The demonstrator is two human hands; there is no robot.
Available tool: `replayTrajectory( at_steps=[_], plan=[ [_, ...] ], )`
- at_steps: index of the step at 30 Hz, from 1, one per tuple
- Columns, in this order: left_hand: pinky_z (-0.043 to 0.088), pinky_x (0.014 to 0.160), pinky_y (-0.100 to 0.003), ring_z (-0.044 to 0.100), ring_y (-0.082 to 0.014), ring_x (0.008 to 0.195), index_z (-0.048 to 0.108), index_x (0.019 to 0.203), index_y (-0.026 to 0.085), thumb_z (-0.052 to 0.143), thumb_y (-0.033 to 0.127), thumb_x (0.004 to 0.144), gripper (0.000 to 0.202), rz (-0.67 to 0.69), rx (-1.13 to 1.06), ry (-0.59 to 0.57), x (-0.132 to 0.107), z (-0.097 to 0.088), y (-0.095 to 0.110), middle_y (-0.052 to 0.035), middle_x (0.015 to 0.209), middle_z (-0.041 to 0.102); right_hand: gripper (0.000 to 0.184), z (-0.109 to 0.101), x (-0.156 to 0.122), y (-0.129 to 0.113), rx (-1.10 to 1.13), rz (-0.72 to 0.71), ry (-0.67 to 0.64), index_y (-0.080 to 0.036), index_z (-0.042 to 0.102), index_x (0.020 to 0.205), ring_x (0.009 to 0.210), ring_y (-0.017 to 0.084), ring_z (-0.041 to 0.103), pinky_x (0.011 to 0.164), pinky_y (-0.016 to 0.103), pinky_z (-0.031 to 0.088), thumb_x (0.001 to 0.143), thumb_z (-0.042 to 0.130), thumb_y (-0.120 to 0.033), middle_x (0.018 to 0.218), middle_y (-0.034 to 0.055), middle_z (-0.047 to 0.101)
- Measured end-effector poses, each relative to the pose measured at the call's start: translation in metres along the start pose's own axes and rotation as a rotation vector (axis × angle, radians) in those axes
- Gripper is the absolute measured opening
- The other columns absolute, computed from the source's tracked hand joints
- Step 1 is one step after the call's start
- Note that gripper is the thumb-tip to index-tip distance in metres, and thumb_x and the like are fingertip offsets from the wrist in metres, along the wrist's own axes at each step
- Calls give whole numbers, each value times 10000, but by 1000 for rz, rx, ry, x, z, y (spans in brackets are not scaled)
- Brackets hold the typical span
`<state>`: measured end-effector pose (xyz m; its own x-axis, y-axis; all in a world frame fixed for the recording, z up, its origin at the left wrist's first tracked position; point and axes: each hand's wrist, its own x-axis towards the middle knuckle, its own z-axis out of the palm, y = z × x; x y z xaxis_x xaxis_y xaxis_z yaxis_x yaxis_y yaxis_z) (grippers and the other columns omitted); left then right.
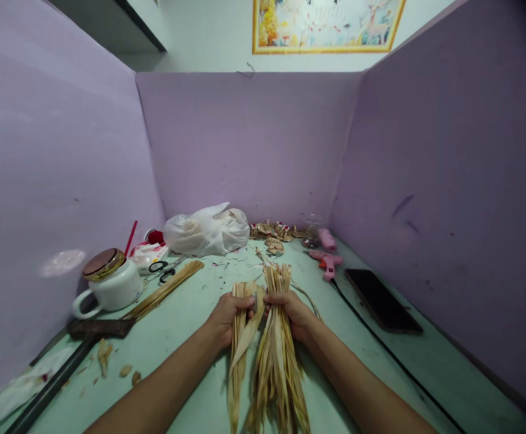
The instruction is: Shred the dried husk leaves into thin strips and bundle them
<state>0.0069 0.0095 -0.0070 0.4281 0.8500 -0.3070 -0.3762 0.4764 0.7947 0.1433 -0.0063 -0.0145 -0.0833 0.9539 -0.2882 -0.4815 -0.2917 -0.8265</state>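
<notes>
My left hand (pixel 227 313) is closed around a thin bunch of dried, straw-coloured leaf strips (pixel 236 367), whose ends hang toward me. Close beside it, my right hand (pixel 294 310) grips a thicker bundle of dried leaf strips (pixel 278 355), cut off fairly even at the top and fanning out below. One wide strip (pixel 250 328) slants down from between the two hands across the thinner bunch. The thumbs of both hands point toward each other. Behind the bundles, a few loose fibres (pixel 263 256) lie on the pale green tabletop (pixel 190 343).
On the left are a lidded white mug (pixel 120 286), a hammer (pixel 102 328), scissors (pixel 166 270) and more dried strips (pixel 172 288). A white plastic bag (pixel 206 231) and small woven pieces (pixel 274 232) sit at the back. Rightward lie a pink glue gun (pixel 329 262) with a black cord, and a phone (pixel 383 300).
</notes>
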Motion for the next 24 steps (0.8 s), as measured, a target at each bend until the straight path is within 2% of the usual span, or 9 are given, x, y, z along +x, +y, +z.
replayTrajectory(
  at_steps=[2, 6, 9, 15, 20, 24],
  plan=[
    [495, 528, -281, 564, -146, 416, 623, 646, 70, 618, 57, 608, 41, 9, -14, 7, 1, -1, 0, -44, 462, 588, 138, 0, 1, 1, -2, -32, -3, -121, 577, 672, 434, 151, 565, 515, 287, 485, 537, 606, -119, 471, 11, 588],
    [523, 663, -385, 656, -242, 609, 655, 823, 43, 640, 63, 598, 226, -3, -40, -70, 0, 0, 2, -129, 673, 687, 246, -1, 1, 2, -12, -92, 11, -122, 592, 738, 451, 154, 570, 520, 293, 482, 501, 656, -120, 505, -1, 611],
    [521, 654, -413, 654, -260, 596, 655, 815, 36, 681, 122, 600, 233, 11, -8, -82, -3, 1, 1, -157, 698, 691, 289, 0, 0, 2, -27, -119, 21, -120, 602, 769, 487, 178, 595, 554, 324, 496, 490, 676, -136, 546, 17, 645],
    [516, 707, -421, 661, -271, 656, 653, 848, 45, 713, 45, 488, 364, 39, 6, -44, -3, 3, -2, -131, 709, 695, 275, 2, -3, -2, 9, -95, 13, -130, 603, 738, 495, 176, 598, 574, 329, 501, 478, 691, -144, 548, 12, 644],
    [515, 723, -429, 663, -272, 686, 642, 878, 60, 690, 48, 497, 385, 54, -10, -5, -2, 5, -5, -114, 708, 696, 326, -1, -4, -2, 2, -97, -40, -129, 620, 785, 541, 180, 611, 613, 331, 496, 470, 706, -136, 614, 21, 668],
    [511, 730, -436, 660, -272, 671, 641, 846, 50, 688, 50, 493, 356, 58, 4, -5, -1, 5, -6, -120, 705, 695, 327, -3, -2, -2, -77, -109, -22, -115, 624, 792, 550, 186, 611, 618, 337, 493, 469, 677, -112, 629, 33, 677]
  ],
)
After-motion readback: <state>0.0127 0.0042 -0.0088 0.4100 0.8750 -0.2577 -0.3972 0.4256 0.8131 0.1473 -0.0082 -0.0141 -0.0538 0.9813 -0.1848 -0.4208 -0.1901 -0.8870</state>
